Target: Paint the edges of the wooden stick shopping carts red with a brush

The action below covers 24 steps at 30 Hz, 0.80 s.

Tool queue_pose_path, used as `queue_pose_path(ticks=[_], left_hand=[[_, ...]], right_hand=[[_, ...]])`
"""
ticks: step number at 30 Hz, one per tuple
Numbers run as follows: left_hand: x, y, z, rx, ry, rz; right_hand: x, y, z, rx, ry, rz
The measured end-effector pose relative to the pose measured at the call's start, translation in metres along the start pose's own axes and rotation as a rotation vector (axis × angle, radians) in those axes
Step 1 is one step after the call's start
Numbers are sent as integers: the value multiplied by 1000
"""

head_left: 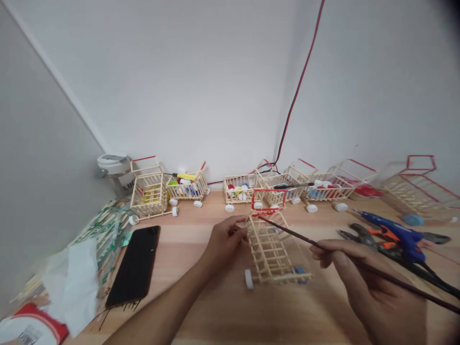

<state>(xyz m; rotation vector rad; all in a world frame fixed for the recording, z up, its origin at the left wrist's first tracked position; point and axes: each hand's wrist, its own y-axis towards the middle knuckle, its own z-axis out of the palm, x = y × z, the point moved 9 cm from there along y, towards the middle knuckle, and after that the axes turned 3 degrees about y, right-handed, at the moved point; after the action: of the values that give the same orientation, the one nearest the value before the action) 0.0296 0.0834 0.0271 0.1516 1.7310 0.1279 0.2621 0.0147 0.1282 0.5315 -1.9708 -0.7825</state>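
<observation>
One small cart [271,251] of pale wooden sticks stands on the tabletop [215,311] between two bare hands. Its basket is an open lattice, wider at the top. A red handle frame [269,199] rises at the far end, with a white wheel [248,279] at the near left corner and a blue wheel [299,271] at the near right. The left grip [224,241] is closed lightly on the cart's upper left rim, fingertips pinching the sticks just below the red frame. The right grip [362,280], off to the cart's right, is closed around a thin dark brush [287,232]. The brush slants up and left over the basket, its tip at the red edge beside the left fingertips. More stick carts [187,188] line the wall behind. A black phone [134,266] lies to the left and a blue glue gun [393,232] to the right.
</observation>
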Motion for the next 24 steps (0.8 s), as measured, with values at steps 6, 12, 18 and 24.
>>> queue_pose_path(ticks=[6,12,18,24], left_hand=[[2,1,0,2,12,1],[6,1,-1,0,26,-13],[3,1,-1,2,25,6],[2,0,0,9,16,8]], right_hand=[[5,9,14,42,8,-47],[2,9,19,76,-65,-77],[2,8,4,53,-117,-82],[-7,7,-17,-14,-253,-59]])
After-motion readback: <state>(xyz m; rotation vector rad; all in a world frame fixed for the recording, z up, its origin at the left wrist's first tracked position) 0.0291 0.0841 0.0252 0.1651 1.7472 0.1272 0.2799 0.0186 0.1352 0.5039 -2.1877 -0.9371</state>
